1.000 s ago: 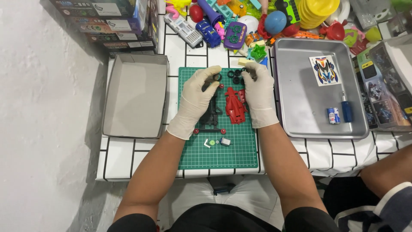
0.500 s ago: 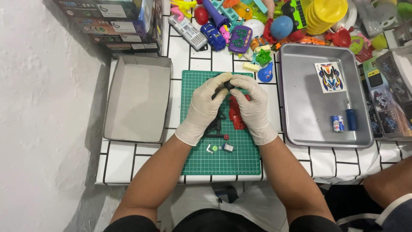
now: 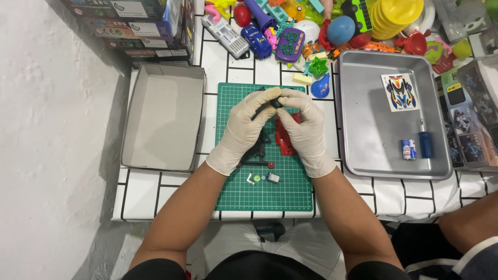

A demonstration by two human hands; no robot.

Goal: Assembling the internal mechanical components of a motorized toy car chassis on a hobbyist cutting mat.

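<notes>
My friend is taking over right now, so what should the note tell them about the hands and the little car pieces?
Left hand, gloved: fingertips pinch a small black part over the far end of the green cutting mat.
Right hand, gloved: pinches the same part from the other side.
Red car body and black chassis lie on the mat under the hands; an axle with red ends, small gear and motor lie nearer the person.
Batteries, blue screwdriver and sticker sheet sit in the metal tray.
Done: parts laid out. Left: loose pieces remain unassembled.
</notes>
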